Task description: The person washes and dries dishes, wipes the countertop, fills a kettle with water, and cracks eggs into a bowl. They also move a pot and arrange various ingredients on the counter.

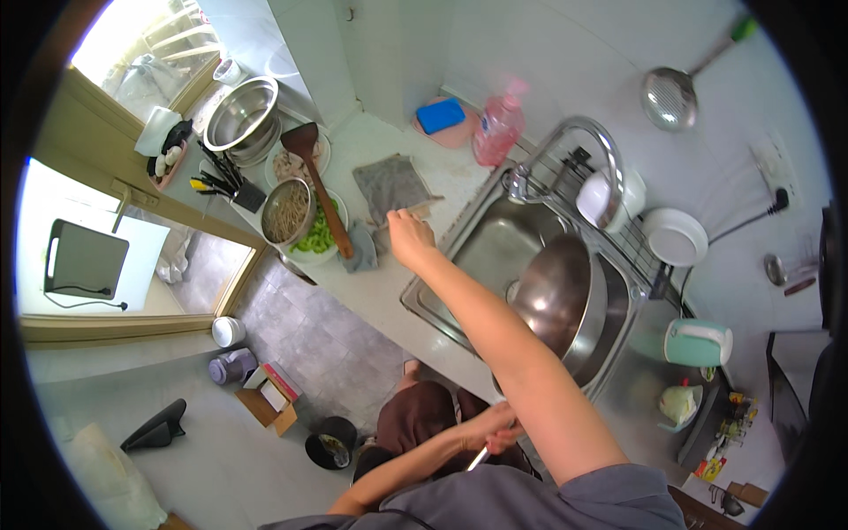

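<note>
My right hand (pixel 411 240) reaches over the white counter with its fingers bent, beside a grey cloth (pixel 391 185); whether it grips the cloth's edge is unclear. Another grey cloth (pixel 360 248) lies to its left. My left hand (pixel 490 427) is closed low in front of my body around a handle (pixel 478 458), whose pale end sticks out below. My right forearm hides where this handle leads. A large metal wok (pixel 556 291) is tilted in the steel sink (pixel 493 242), partly behind the same arm.
A wooden spatula (pixel 318 185) lies across a plate of cut green vegetables (pixel 321 232), beside a metal bowl (pixel 289 211) of noodle-like strands. A knife block (pixel 248 197) stands left. Around the sink are a faucet (pixel 523 185), pink soap bottle (pixel 497 132), blue sponge (pixel 440 116) and dish rack (pixel 636 248).
</note>
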The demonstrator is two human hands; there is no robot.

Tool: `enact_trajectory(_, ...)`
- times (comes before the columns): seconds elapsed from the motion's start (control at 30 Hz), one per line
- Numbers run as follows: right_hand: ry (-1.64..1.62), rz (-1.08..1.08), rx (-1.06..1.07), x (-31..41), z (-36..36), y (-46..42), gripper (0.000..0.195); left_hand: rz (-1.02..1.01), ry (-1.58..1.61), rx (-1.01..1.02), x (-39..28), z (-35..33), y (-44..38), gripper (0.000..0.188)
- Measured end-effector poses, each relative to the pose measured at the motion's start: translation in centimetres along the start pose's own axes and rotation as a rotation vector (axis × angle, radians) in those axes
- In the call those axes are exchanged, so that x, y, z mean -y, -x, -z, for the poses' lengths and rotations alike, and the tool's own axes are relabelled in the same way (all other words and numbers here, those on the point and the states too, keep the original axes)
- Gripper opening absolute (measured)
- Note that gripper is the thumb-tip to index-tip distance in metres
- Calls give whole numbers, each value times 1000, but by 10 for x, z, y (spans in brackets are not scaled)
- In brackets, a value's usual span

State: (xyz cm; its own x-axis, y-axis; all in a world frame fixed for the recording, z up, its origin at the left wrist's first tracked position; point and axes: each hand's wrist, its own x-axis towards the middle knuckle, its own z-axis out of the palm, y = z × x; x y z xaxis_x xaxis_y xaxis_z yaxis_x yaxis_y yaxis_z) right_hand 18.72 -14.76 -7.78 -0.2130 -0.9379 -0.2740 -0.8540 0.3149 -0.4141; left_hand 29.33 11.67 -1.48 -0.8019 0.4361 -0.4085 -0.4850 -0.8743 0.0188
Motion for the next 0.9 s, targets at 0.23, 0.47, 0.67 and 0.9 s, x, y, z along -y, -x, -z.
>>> enact_trajectory(0.23, 138, 46, -272, -17, -53, -68, 41, 6, -47, -72, -31, 10, 32, 20)
enact_trajectory(0.47, -864, -202, -368, 32, 88, -28, 31, -16, -168, -126, -52, 13, 38, 14)
enact_trajectory(0.67, -596, 60, -835, 11, 197, 246, 17, 33, -304, -178, -60, 6, 54, 20)
enact_trajectory(0.9, -191, -176, -842, -48, 100, 322, 27, 39, -527, -343, -24, -32, 35, 19)
